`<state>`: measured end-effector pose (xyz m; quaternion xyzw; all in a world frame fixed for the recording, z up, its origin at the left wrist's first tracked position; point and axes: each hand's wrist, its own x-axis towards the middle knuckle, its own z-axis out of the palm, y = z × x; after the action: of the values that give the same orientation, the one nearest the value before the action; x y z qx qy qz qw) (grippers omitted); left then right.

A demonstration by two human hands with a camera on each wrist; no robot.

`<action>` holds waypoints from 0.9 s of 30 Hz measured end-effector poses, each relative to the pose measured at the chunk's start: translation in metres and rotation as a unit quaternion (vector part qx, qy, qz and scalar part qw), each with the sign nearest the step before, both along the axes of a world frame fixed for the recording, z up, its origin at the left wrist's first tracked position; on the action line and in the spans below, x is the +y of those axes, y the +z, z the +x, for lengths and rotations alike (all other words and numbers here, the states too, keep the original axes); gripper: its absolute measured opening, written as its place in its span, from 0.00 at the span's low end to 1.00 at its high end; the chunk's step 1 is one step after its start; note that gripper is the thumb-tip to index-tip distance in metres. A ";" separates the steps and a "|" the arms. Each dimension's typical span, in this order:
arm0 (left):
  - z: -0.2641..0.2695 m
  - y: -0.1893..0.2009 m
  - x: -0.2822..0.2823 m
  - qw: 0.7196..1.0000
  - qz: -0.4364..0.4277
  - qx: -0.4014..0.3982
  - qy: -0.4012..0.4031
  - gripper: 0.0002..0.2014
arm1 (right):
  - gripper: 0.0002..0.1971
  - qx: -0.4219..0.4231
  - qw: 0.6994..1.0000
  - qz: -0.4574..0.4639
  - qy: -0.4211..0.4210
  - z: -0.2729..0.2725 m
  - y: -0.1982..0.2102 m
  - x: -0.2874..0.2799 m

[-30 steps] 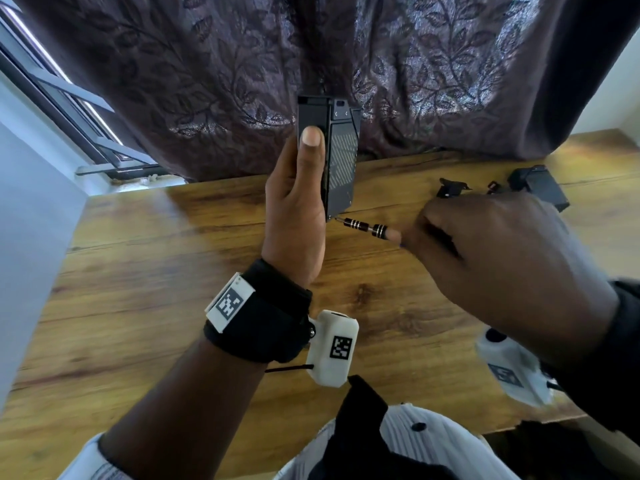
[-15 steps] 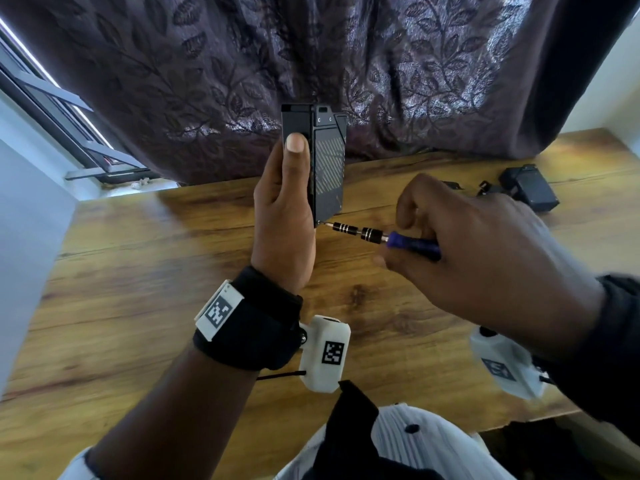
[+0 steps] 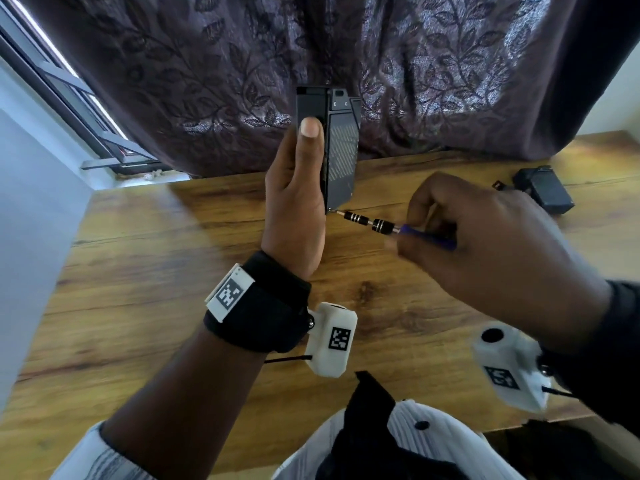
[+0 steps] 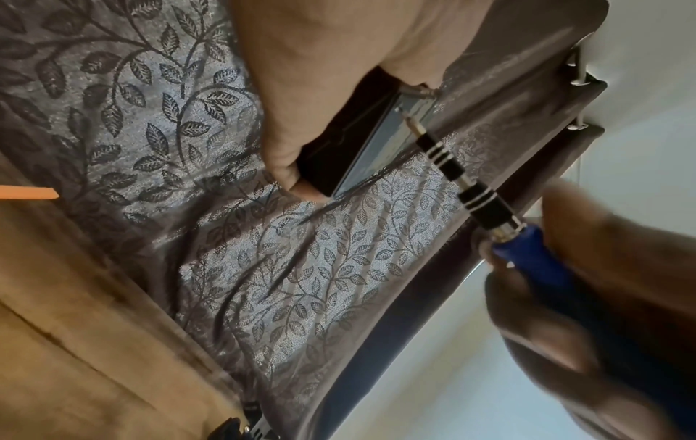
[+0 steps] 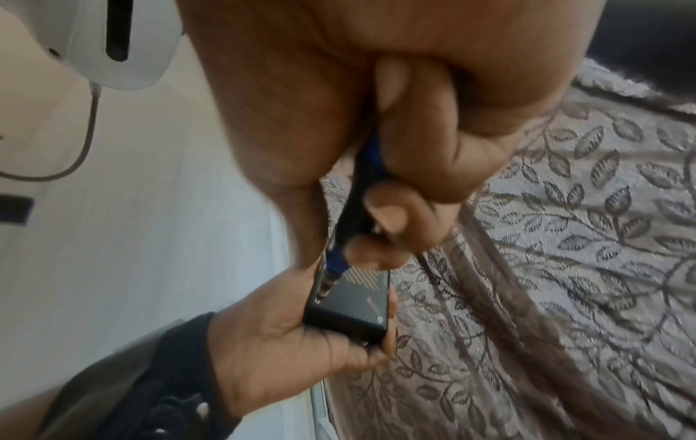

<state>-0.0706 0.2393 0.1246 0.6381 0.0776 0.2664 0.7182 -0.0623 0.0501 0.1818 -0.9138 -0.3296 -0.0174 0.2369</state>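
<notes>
My left hand (image 3: 298, 188) grips a black rectangular device (image 3: 341, 150) upright above the wooden table (image 3: 173, 289), thumb laid along its near edge. The device (image 4: 361, 148) has a striped textured face (image 5: 361, 294). My right hand (image 3: 485, 244) holds a screwdriver (image 3: 370, 224) with a blue handle and a black, silver-ringed shaft. Its tip touches the device's lower right corner. In the left wrist view the screwdriver (image 4: 463, 184) runs from the blurred right hand (image 4: 587, 291) up to the device. In the right wrist view the fingers (image 5: 399, 214) curl round the blue handle (image 5: 335, 262).
A dark purple leaf-patterned curtain (image 3: 242, 64) hangs behind the table. A black adapter-like box (image 3: 543, 190) and small black parts lie at the table's far right. A window frame (image 3: 69, 98) is at the left. White wrist cameras (image 3: 332, 341) hang under both wrists.
The right hand has slid back along the screwdriver, baring more of the blue handle, with fingers shifting as if turning it. The device and left hand stay nearly still.
</notes>
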 end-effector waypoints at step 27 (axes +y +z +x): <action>-0.002 0.001 -0.004 0.998 -0.023 -0.018 -0.050 0.22 | 0.20 0.145 0.989 0.033 0.015 0.005 -0.002 -0.004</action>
<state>-0.0728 0.2349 0.1256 0.6196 0.0387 0.2403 0.7462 -0.0578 0.0457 0.1802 -0.8936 -0.3044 0.1078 0.3119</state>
